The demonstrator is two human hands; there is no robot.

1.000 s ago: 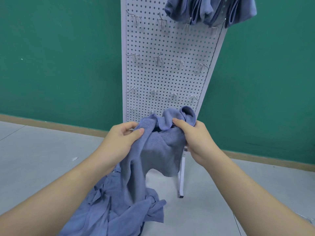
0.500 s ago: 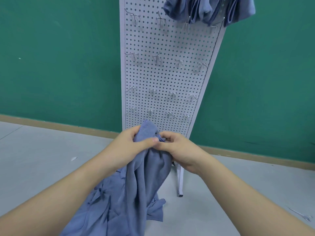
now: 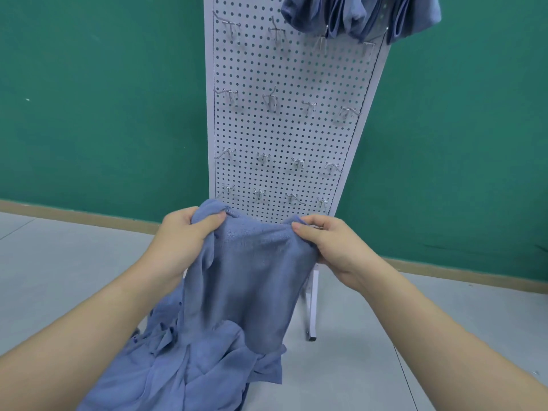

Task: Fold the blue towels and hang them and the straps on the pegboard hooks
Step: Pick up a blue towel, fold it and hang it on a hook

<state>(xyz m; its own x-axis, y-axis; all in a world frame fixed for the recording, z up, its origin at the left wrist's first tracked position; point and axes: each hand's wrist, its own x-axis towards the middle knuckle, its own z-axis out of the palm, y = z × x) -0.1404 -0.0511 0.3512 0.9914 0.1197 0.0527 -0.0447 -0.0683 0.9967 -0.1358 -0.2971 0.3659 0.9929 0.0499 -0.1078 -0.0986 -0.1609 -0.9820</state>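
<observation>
A blue towel (image 3: 252,280) hangs spread before the pegboard (image 3: 284,114), its top edge pinched by the left hand (image 3: 184,235) and right hand (image 3: 329,244), above a pile (image 3: 189,369) of blue cloth on the floor (image 3: 59,262). Folded towels (image 3: 355,13) hang up top.

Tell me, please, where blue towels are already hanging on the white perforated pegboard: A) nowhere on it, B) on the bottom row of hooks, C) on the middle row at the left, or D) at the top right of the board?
D: folded blue towels hang at the top right of the white perforated pegboard, while the metal hooks in the rows below are bare.
</observation>
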